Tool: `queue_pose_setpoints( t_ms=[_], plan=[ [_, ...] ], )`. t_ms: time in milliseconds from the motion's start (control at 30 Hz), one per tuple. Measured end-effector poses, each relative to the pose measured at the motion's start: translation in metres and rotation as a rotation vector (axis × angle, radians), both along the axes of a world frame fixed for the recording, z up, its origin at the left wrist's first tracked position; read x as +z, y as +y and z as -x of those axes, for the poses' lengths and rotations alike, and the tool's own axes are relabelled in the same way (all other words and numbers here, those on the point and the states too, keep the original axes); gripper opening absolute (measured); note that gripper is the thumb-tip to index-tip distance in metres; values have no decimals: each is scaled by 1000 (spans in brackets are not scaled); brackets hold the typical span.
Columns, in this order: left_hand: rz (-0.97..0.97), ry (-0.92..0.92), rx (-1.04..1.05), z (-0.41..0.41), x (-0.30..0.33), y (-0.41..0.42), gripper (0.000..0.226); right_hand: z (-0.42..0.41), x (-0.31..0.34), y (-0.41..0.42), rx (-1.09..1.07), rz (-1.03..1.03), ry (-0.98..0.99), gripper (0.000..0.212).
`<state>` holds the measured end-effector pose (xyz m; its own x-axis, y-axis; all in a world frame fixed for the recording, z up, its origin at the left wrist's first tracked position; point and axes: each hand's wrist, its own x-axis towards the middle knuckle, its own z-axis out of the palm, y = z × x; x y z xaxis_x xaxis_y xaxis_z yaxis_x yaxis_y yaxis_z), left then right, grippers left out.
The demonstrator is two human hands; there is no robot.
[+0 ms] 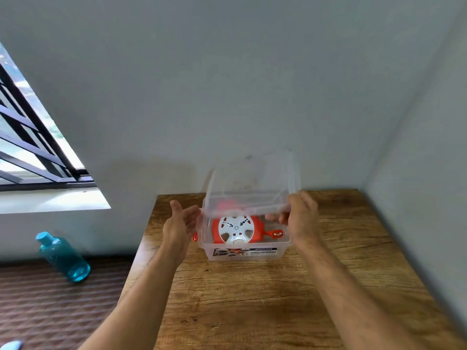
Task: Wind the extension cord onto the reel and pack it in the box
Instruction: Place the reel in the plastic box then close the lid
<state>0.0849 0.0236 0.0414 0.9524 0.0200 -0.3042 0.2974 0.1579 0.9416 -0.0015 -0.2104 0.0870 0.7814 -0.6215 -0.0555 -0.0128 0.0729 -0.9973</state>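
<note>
An orange and white extension cord reel (236, 229) lies flat inside a clear plastic box (243, 253) on the wooden table (278, 294). Its orange plug (276, 233) rests at the right inside the box. A clear lid (252, 180) is tilted above the box, raised at the back. My right hand (300, 215) grips the lid's right front corner. My left hand (180, 223) is open beside the box's left wall, palm toward it, fingers apart. An orange latch (195, 237) shows at the box's left side.
The table stands in a corner, with grey walls behind and to the right. A teal bottle (63, 257) lies on the brown floor at the left. A barred window (30, 137) is at the far left.
</note>
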Motion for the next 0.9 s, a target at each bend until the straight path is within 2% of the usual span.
queue_pose_setpoints(
  t_ms=[100,133,200,333,500,600,667,767,900],
  plan=[
    [-123,7,-12,2,2,-1,39,6,-26,-7,111,-195,258,22],
    [-185,2,-16,4,2,-1,28,8,-29,-10,139,-193,325,24],
    [-279,-5,-2,5,1,-2,20,10,-27,-15,168,-61,441,25],
    [-335,22,9,3,-1,-1,35,14,-15,-25,166,435,663,43],
    [-365,51,-28,-2,1,0,45,4,-15,-31,173,631,799,42],
    [-371,81,-33,-5,1,1,44,-7,-12,-35,225,525,796,51],
    [-361,91,-22,-6,0,0,43,-13,-8,-39,290,464,798,42],
    [-312,113,-17,-7,-3,-1,40,-23,-9,-51,278,378,818,32],
    [-260,249,-33,-8,-8,1,43,-28,-12,-62,323,179,838,13]
  ],
)
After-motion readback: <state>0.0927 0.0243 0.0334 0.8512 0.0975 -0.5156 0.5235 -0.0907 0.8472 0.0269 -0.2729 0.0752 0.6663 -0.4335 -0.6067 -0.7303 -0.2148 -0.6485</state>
